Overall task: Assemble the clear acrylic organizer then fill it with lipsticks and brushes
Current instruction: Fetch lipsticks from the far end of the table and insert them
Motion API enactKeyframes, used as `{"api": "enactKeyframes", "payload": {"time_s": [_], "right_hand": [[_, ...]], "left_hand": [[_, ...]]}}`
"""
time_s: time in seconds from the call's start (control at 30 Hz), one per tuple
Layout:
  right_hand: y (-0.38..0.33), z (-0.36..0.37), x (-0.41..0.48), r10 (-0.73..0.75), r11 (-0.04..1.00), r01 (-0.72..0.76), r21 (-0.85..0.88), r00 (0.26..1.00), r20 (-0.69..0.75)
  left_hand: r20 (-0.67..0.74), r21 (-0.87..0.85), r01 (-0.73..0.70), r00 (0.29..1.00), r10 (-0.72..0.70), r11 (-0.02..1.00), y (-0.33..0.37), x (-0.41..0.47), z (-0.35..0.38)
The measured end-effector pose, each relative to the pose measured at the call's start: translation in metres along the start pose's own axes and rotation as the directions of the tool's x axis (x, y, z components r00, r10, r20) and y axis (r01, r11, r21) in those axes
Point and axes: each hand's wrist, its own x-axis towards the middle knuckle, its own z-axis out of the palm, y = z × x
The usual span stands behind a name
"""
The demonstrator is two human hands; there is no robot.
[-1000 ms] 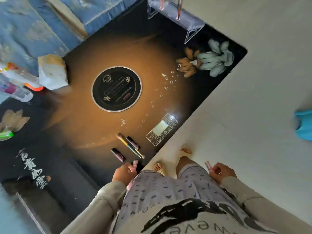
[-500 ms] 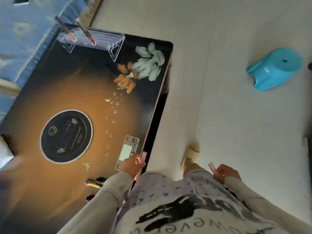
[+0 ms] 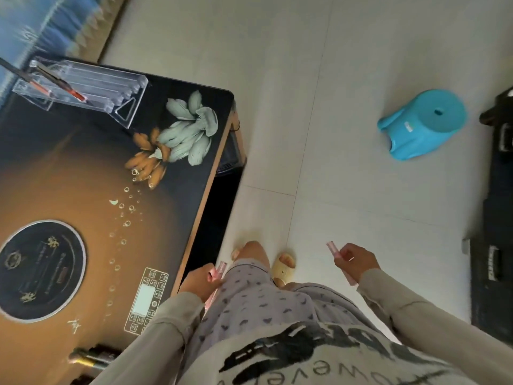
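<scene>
The clear acrylic organizer point(image 3: 91, 90) stands at the far corner of the dark table point(image 3: 83, 190), with two slim red-tipped sticks point(image 3: 59, 84) slotted in it. My left hand point(image 3: 198, 282) is closed on a pink lipstick tube point(image 3: 218, 273) beside the table's near edge. My right hand point(image 3: 356, 262) hangs over the floor, gripping another pink lipstick tube point(image 3: 333, 250). A brush and dark lipsticks point(image 3: 94, 357) lie on the table near my left sleeve, partly hidden by it.
A blue plastic stool point(image 3: 424, 123) lies on the tiled floor to the right. Dark furniture point(image 3: 497, 245) lines the right edge. A round hob plate point(image 3: 41, 270) and a control panel point(image 3: 145, 298) are set in the tabletop. A blue cloth point(image 3: 41, 23) is beyond the table.
The view has swung right along the table, so the organizer now appears at upper left and closer. Both hands keep their pink tubes; the right hand has lifted slightly outward.
</scene>
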Motion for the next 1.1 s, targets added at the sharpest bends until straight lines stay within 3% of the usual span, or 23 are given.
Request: {"api": "enactKeyframes", "payload": {"time_s": [0.37, 0.57, 0.83, 1.1], "right_hand": [[-0.042, -0.057, 0.077, 0.132, 0.991, -0.131, -0.022, 0.991, 0.024], [-0.084, -0.089, 0.113, 0.201, 0.979, -0.201, -0.027, 0.980, 0.004], [-0.144, -0.154, 0.173, 0.201, 0.979, -0.202, -0.010, 0.977, -0.076], [-0.220, -0.236, 0.278, 0.021, 0.988, -0.014, -0.155, 0.999, 0.043]], "left_hand": [[-0.043, -0.029, -0.082, 0.996, 0.080, 0.996, 0.116, 0.083, -0.086], [-0.005, 0.105, -0.182, 0.983, 0.184, 0.978, 0.190, 0.119, -0.160], [-0.130, -0.122, -0.171, 0.979, 0.155, 0.978, 0.256, 0.167, -0.241], [-0.144, -0.323, -0.032, 0.989, -0.016, 0.946, 0.290, 0.209, -0.273]]}}
